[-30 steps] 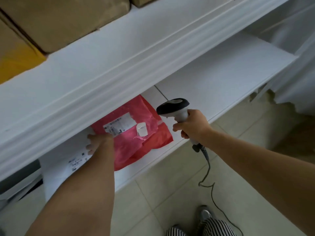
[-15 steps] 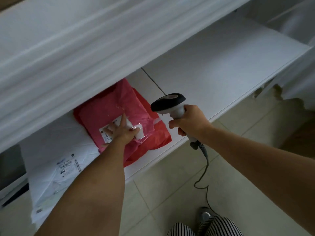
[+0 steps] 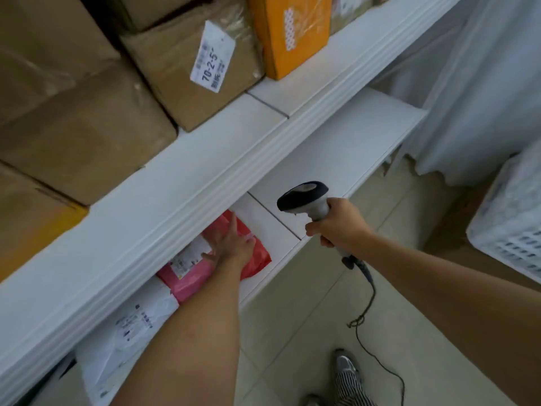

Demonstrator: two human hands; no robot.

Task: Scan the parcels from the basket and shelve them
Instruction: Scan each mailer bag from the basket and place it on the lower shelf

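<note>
A red plastic parcel [image 3: 257, 259] with a white label lies on the lower white shelf [image 3: 336, 159], partly hidden under the upper shelf's edge. My left hand [image 3: 231, 244] rests flat on it with straight fingers. To its left lies a white plastic parcel [image 3: 131, 326] with a printed label. My right hand [image 3: 336, 227] grips the handle of a black-and-white barcode scanner [image 3: 304, 197], held in front of the shelf to the right of the red parcel. Its cable hangs to the floor.
Brown cardboard boxes [image 3: 187, 63] and an orange box [image 3: 292, 30] stand on the upper shelf [image 3: 205, 159]. A white plastic basket [image 3: 515, 227] stands at the right edge. My shoe [image 3: 347, 367] and the tiled floor are below.
The camera has tilted up, so the upper shelf's boxes show. My left hand stays on the red parcel, now flatter and further in. The scanner stays in my right hand.
</note>
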